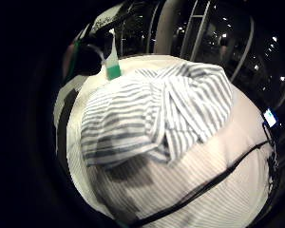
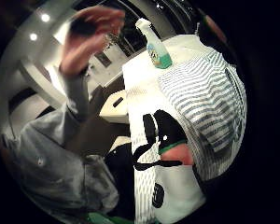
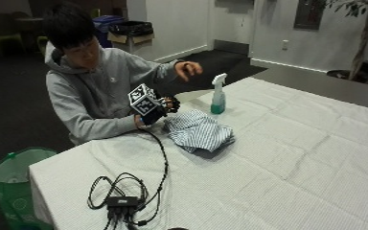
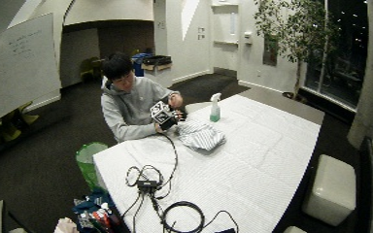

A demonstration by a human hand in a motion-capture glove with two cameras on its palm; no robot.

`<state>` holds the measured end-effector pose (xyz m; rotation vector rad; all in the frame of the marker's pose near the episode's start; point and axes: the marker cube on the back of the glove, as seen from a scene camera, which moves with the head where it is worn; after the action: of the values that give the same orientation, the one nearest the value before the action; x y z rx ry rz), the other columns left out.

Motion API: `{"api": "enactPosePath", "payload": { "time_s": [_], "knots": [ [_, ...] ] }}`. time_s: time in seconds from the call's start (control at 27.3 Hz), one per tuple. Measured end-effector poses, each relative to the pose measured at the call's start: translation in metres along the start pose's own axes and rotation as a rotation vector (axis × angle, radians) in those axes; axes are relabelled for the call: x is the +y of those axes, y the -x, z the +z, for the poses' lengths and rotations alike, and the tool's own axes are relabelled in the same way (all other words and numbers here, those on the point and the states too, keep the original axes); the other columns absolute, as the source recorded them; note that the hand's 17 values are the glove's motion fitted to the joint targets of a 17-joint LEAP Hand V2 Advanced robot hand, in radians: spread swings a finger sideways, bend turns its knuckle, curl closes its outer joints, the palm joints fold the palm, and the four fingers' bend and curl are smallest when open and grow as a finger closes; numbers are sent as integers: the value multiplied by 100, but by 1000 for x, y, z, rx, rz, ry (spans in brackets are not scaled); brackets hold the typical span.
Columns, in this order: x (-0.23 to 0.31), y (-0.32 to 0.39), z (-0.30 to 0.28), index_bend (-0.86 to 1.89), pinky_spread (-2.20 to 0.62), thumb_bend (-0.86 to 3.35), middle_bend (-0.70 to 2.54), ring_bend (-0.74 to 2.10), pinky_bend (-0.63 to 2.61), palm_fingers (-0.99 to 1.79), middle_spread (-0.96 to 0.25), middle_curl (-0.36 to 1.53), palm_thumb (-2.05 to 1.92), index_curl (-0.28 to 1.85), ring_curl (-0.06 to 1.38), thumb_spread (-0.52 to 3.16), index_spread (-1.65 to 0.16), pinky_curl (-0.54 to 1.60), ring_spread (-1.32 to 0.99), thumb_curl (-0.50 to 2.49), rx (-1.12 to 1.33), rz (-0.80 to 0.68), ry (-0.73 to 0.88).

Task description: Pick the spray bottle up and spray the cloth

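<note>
A crumpled blue-and-white striped cloth point(image 3: 197, 130) lies on the white table point(image 3: 286, 158) in front of the seated person. A clear spray bottle point(image 3: 218, 98) with green liquid and a white trigger head stands upright just beyond the cloth, apart from it. My gloved right hand point(image 3: 166, 106) hovers at the cloth's near-left edge, its fingers loosely curled and holding nothing. The palm views show the cloth point(image 1: 156, 114) close below the palm and the bottle point(image 2: 155, 46) standing behind it. The person's bare left hand point(image 3: 187, 69) is raised in the air, left of the bottle's head.
A black cable runs from the glove across the table to a small hub point(image 3: 121, 200) with coiled wires near the front left corner. A green bin point(image 3: 12, 177) stands on the floor by that corner. The tablecloth stretches bare to the right.
</note>
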<state>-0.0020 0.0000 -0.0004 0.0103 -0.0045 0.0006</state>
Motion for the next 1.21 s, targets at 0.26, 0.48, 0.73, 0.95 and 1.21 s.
{"api": "enactPosePath", "payload": {
  "time_s": [0.26, 0.48, 0.73, 0.95, 1.21],
  "knots": [
    [2, -8, -34, 18, 6, 28, 31, 44, 32, 83, -5, 18, 56, 19, 22, 68, -20, 17, -6, 17, 40, -2, -55],
    [44, -58, -129, 17, 6, 24, 29, 42, 30, 84, -6, 23, 60, 24, 26, 83, -22, 21, -8, 21, 180, 49, -93],
    [148, -141, -224, 17, 6, 18, 27, 41, 27, 92, -7, 27, 63, 27, 28, 93, -23, 23, -8, 26, 338, 292, -351],
    [196, -178, -278, 16, 6, 14, 25, 39, 25, 93, -7, 30, 66, 30, 31, 97, -23, 25, -9, 29, 411, 452, -518],
    [203, -189, -258, 14, 6, 10, 21, 38, 24, 90, -7, 32, 69, 31, 32, 99, -23, 28, -8, 33, 315, 531, -378]
  ]
}}
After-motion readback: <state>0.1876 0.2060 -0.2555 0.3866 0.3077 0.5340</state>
